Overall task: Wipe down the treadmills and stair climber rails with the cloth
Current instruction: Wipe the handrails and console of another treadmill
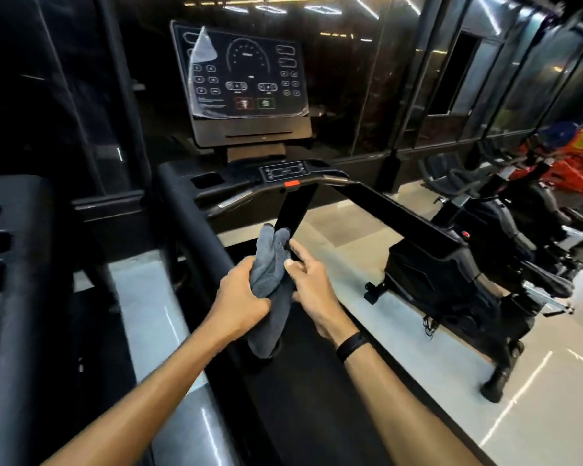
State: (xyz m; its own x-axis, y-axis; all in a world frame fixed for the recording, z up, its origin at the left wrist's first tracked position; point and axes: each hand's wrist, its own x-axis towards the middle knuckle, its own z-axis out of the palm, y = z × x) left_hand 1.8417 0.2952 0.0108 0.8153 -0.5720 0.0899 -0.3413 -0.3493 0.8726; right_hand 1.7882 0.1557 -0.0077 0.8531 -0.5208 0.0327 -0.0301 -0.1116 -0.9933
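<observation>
A dim gym with dark glass walls holds a black treadmill [303, 381], its console [246, 82] upright ahead and partly covered in peeling film; other machines [478, 290] stand to the right on pale glossy floor [418, 381]. Above the belt, the grey cloth [270, 287] hangs bunched between both hands. The left hand [241, 297] has its grip curled round the cloth's middle; the right hand [308, 284] pinches its upper edge beside the treadmill's centre post [297, 210]. The cloth's lower end is shadowed, and far equipment is blurred.
</observation>
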